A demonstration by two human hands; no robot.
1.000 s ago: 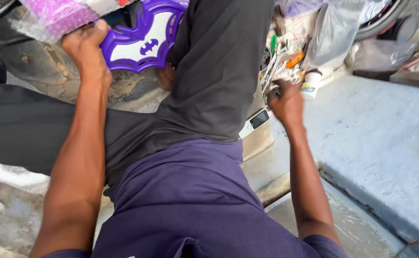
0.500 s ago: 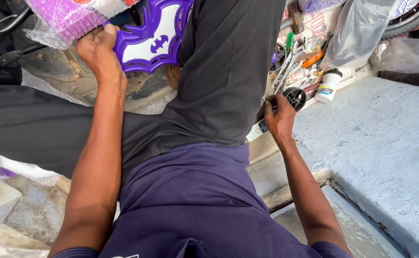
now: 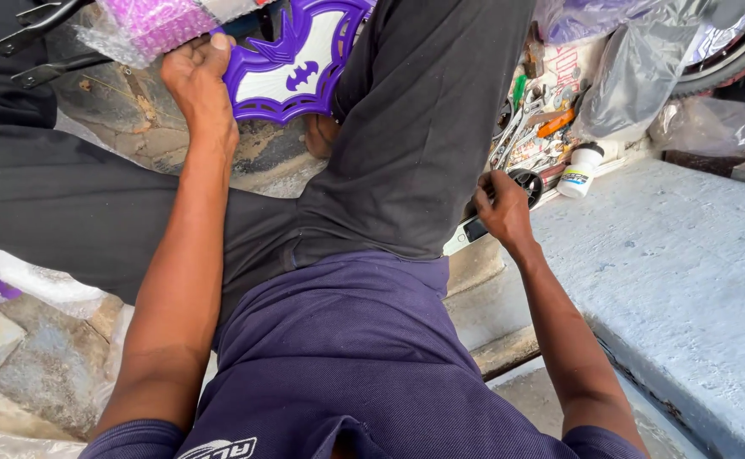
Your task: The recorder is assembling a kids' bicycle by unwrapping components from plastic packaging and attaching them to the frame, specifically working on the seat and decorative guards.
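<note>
My left hand (image 3: 198, 81) reaches forward and grips the left edge of a purple and white bat-shaped plastic plate (image 3: 296, 59), just under a bundle of pink bubble wrap (image 3: 147, 25). My right hand (image 3: 502, 208) is beside my right thigh, fingers curled around a small tool whose black-and-white end (image 3: 474, 229) sticks out below the fist. A small black wheel (image 3: 527, 183) lies right behind the knuckles. My legs in black trousers (image 3: 423, 127) fill the middle.
A heap of wrenches and hand tools (image 3: 530, 136) lies against the wall, with a white bottle (image 3: 578, 170) next to it. Plastic bags (image 3: 636, 76) and a tyre (image 3: 730, 51) sit beyond. A grey concrete slab (image 3: 679, 263) is on the right; black metal brackets (image 3: 41, 25) are at top left.
My right hand has drawn back from the tool heap toward my thigh, fist closed on the small tool. My left hand has kept its hold on the purple plate.
</note>
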